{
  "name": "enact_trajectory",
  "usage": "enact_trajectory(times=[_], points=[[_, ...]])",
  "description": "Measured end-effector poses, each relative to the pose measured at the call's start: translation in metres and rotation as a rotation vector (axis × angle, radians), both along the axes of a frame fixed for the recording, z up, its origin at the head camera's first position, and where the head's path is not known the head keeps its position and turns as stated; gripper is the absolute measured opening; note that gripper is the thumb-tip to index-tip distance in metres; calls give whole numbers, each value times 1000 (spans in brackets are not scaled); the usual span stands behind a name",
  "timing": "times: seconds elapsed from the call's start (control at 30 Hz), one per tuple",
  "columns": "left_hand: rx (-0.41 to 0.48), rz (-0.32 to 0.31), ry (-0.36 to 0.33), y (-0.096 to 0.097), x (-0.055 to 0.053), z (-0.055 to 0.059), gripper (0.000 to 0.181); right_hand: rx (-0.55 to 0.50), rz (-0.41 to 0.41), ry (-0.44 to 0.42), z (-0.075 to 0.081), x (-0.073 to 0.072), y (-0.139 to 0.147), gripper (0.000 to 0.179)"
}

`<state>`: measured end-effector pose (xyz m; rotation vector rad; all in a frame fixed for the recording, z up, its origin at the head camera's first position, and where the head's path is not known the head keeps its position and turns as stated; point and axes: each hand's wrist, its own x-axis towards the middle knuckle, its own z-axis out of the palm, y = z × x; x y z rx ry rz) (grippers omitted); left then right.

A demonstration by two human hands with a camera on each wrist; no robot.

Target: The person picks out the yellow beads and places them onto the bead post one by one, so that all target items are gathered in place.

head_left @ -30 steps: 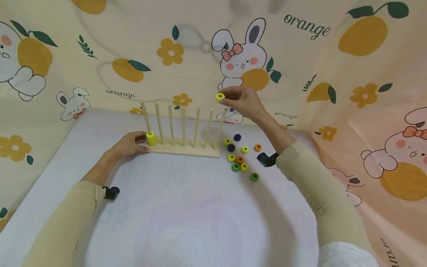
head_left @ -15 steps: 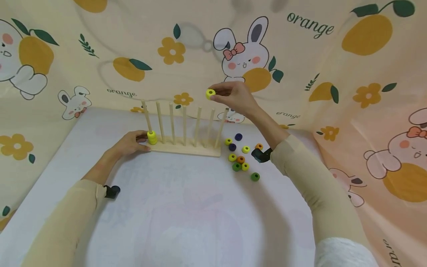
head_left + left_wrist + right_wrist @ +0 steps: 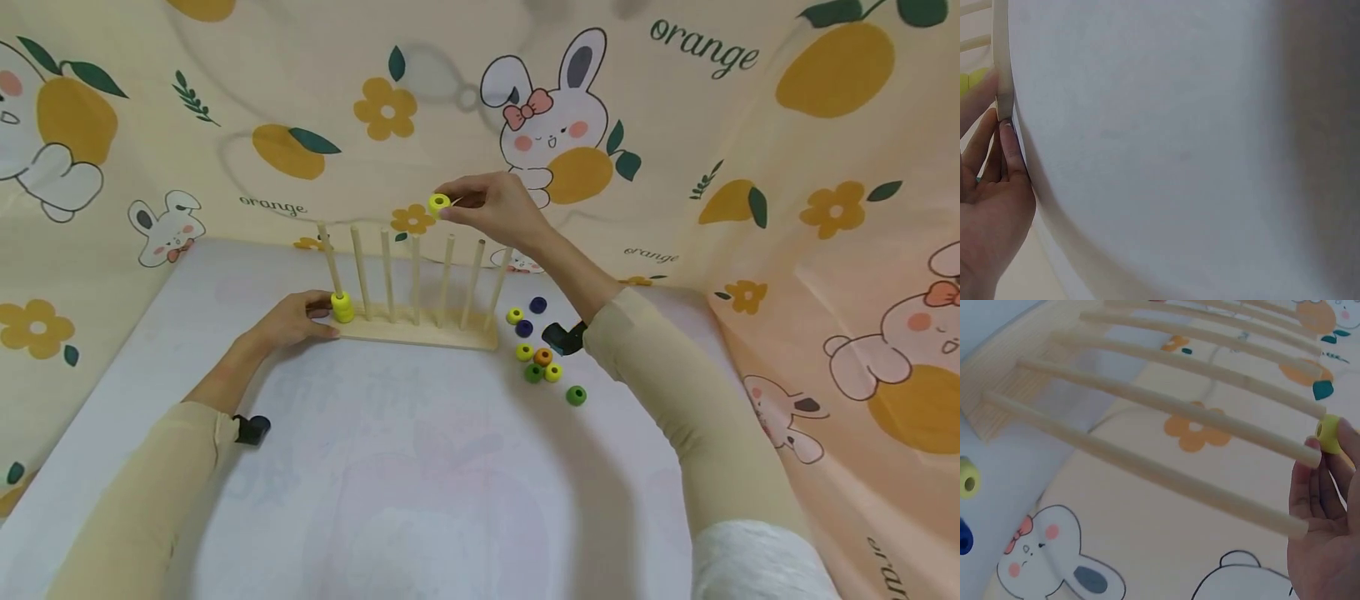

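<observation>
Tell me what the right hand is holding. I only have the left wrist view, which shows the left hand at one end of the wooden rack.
Observer: The right hand is pinching a yellow bead.
Operator: How many pegs are there altogether?
Observer: Seven, standing in one row along the wooden rack.
Operator: And where are the loose beads?
Observer: They lie on the white table, past the end of the rack that is opposite the left hand.
</observation>
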<state>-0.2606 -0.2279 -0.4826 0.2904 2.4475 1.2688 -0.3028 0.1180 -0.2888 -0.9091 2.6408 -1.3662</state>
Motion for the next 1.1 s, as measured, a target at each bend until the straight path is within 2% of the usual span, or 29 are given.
enact_trajectory(times=[0.33, 0.7, 0.9, 1.1], points=[[-3, 7, -11, 3, 2, 3, 78, -1, 60, 34, 5, -2, -20, 30], [-15, 14, -14, 2, 1, 1, 79, 7, 97, 6, 4, -7, -46, 28], [-17, 11, -13, 1, 0, 0, 79, 11, 87, 13, 4, -7, -56, 28], [-11, 7, -3, 0, -2, -1, 79, -2, 76, -37, 1, -10, -69, 31]])
